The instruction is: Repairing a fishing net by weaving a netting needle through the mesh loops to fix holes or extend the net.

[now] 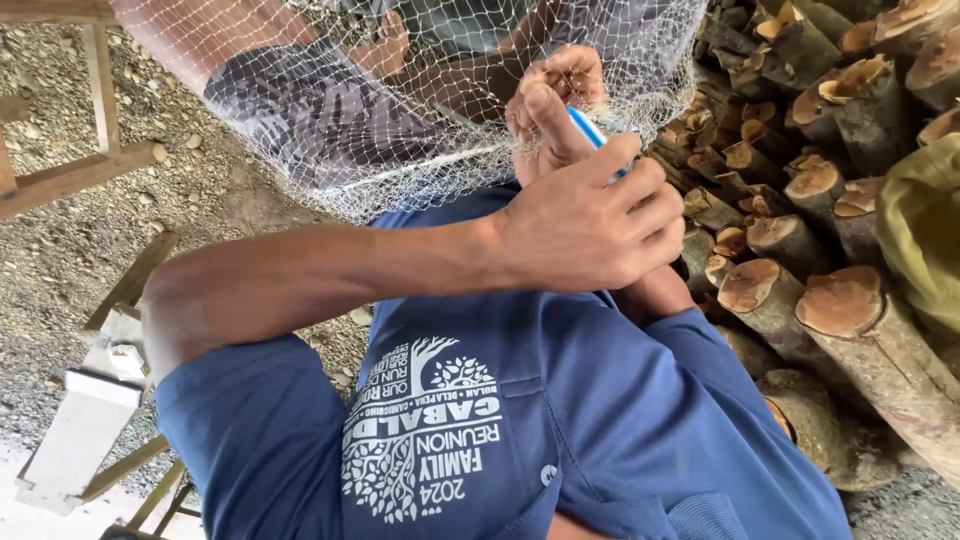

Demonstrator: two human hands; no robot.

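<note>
Nearest you is your blue shirt (pixel 600 400), with a white round tree print on the chest, its lettering upside down from where you look. Your left hand (pixel 590 225) reaches across it, its grip closed around a small blue tool (pixel 590 130), thumb pointing up along it. Just beyond, touching that thumb, your right hand (pixel 560 80) has its grip pinched on strands of the net (pixel 400 150), which hangs spread in front of you. By the look of it you are working one spot of mesh at the net's right side. Any further pass of the tool calls for the right hand to keep those strands taut and apart. Under the net lie dark patterned shorts (pixel 310 100) and a bare foot (pixel 390 40). Cut logs (pixel 800 240) are stacked to the right, with a wooden frame (pixel 90 120) and a white block (pixel 80 430) on the gravel (pixel 60 240) to the left.
</note>
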